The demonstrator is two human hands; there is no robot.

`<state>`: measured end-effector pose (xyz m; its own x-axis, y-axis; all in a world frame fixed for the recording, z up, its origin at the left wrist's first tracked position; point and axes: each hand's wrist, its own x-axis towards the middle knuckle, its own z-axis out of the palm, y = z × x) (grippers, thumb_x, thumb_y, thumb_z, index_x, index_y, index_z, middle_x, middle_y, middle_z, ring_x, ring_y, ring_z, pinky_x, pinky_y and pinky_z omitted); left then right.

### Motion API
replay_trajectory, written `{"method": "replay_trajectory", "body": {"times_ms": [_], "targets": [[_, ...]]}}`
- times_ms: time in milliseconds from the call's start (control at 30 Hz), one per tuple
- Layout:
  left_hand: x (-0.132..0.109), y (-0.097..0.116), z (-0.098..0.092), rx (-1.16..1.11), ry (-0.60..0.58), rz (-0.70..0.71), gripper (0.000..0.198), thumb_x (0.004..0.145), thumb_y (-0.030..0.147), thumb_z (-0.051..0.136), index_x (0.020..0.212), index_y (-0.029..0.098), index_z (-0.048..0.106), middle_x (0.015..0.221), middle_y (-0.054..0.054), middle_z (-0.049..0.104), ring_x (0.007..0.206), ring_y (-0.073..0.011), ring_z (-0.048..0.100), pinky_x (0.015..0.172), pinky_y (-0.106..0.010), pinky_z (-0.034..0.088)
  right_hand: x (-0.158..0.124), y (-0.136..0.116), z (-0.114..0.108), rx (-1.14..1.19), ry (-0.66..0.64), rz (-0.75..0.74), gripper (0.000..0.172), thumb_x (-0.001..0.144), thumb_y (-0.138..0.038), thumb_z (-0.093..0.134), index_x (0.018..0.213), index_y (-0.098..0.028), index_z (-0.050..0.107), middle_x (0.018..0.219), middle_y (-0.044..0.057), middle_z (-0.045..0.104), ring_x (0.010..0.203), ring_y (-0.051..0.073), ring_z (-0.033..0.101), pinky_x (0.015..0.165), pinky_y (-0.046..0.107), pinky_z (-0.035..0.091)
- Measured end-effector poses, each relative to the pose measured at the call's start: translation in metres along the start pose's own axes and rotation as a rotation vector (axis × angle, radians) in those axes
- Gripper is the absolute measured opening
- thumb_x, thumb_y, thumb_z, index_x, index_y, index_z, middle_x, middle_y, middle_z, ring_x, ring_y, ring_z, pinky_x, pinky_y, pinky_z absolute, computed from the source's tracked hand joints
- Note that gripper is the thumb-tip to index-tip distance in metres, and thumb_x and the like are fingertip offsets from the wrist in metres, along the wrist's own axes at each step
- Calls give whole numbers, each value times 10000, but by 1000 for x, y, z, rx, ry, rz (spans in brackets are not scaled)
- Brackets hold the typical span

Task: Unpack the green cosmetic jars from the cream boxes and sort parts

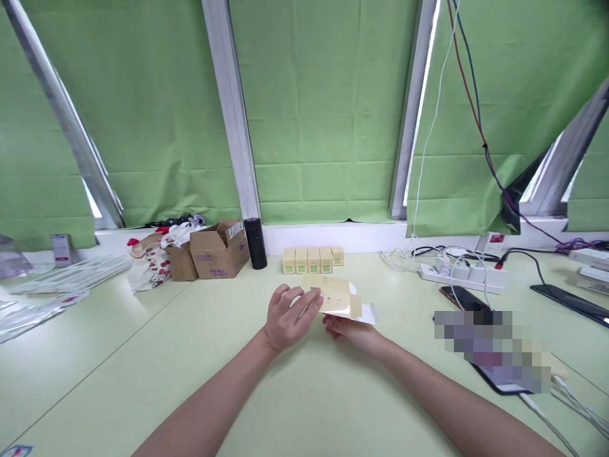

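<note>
Your left hand (292,317) and right hand (351,332) hold the thin, white-flapped, pale-yellow cardboard carton (337,297), nearer you than the row of small pale-yellow boxes (313,260); it should handle light and crease-prone, best gripped by its folded edges.

2 bare forearms (214,391), L wrist (263,336) w/ 1 thin band (269,344).

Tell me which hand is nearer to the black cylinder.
Left. The left hand is in front and to the right of the black cylinder; the right hand is farther right, at the open carton.
</note>
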<state>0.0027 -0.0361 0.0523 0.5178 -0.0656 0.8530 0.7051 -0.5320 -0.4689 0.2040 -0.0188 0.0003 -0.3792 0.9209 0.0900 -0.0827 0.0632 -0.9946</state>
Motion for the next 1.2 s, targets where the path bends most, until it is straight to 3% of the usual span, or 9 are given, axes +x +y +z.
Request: {"method": "replay_trajectory", "body": {"times_ms": [200, 333, 467, 533, 633, 667, 900, 1200], "targets": [[0, -1, -3, 60, 17, 30, 355, 831, 63, 739, 1093, 297, 688, 1099, -20, 796, 839, -189, 584, 791, -386, 436, 2, 4, -2, 7, -30, -11, 405, 662, -464, 857, 912, -219, 655, 826, 24, 652, 764, 203, 618, 652, 349, 506], [-3, -1, 0, -16, -24, -133, 282, 883, 118, 691, 1102, 296, 696, 1046, -38, 798, 880, -214, 602, 826, -413, 443, 5, 8, -4, -23, -54, 5, 408, 653, -465, 864, 899, -199, 678, 823, 31, 675, 746, 189, 628, 646, 330, 505], [-10, -10, 12, -140, 0, -596, 88, 923, 256, 654, 980, 242, 719, 910, -68, 774, 886, -247, 622, 819, -415, 492, 6, 7, -5, -72, -86, 2, 400, 683, -470, 847, 921, -191, 687, 822, 26, 681, 784, 190, 649, 656, 313, 516], [-15, -19, 18, -155, -28, -938, 168, 921, 369, 635, 897, 220, 710, 874, -77, 744, 854, -243, 630, 797, -389, 507, 5, 7, -6, -76, -94, 1, 386, 701, -465, 840, 931, -193, 690, 831, 24, 681, 793, 185, 654, 664, 309, 520], [-26, -37, 25, -203, -224, -1373, 287, 887, 482, 596, 834, 213, 679, 873, -62, 742, 834, -228, 657, 774, -333, 503, 5, 8, -6, -76, -96, -1, 376, 708, -466, 840, 926, -196, 694, 824, 20, 682, 788, 183, 657, 665, 310, 521], [-31, -44, 27, -211, -257, -1423, 305, 890, 490, 569, 832, 209, 674, 870, -60, 749, 814, -223, 669, 753, -319, 502, 5, 8, -7, -76, -95, -1, 377, 707, -468, 842, 925, -197, 695, 824, 20, 684, 788, 183, 659, 665, 310, 521], [-65, -83, 29, -87, -481, -1596, 278, 812, 486, 596, 719, 233, 665, 809, -74, 765, 763, -281, 692, 663, -344, 450, 4, 6, -7, -87, -95, -3, 393, 707, -489, 844, 923, -197, 695, 817, 20, 682, 785, 185, 655, 665, 316, 524], [-84, -103, 18, 83, -733, -1628, 327, 784, 561, 614, 692, 256, 688, 910, -123, 789, 943, -386, 700, 826, -459, 455, 4, 8, -8, -81, -96, -10, 399, 706, -499, 848, 915, -194, 699, 853, 33, 697, 801, 188, 663, 669, 317, 530]]}}
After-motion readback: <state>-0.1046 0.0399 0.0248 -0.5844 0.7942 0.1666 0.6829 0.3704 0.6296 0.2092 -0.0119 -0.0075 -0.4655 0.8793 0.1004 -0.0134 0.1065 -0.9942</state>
